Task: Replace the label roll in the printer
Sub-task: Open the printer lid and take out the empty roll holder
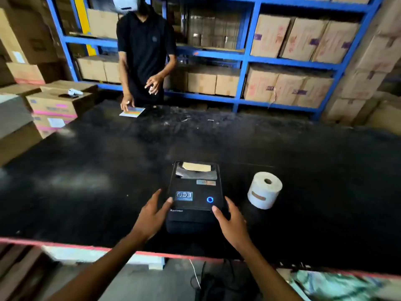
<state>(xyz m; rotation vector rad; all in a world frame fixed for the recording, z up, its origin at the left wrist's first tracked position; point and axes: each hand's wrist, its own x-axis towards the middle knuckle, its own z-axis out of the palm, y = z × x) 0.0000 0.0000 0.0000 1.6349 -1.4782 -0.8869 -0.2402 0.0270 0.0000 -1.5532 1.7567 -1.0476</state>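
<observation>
A black label printer (195, 192) sits on the black table, lid closed, a blue light glowing on its top. Through its rear window a brown cardboard core (196, 166) shows. A white label roll (264, 190) lies on the table to the right of the printer, apart from it. My left hand (152, 216) is at the printer's left front corner, fingers spread, thumb touching the top edge. My right hand (231, 222) is at the right front corner, fingers spread, fingertips against the printer's side. Neither hand holds anything.
Another person (145, 51) stands across the table (86, 170) with one hand on a coloured card (132, 111). Blue shelving (245, 57) full of cardboard boxes lines the back. Stacked boxes (54, 105) stand at the left. Cables (201, 281) hang below the table's red front edge.
</observation>
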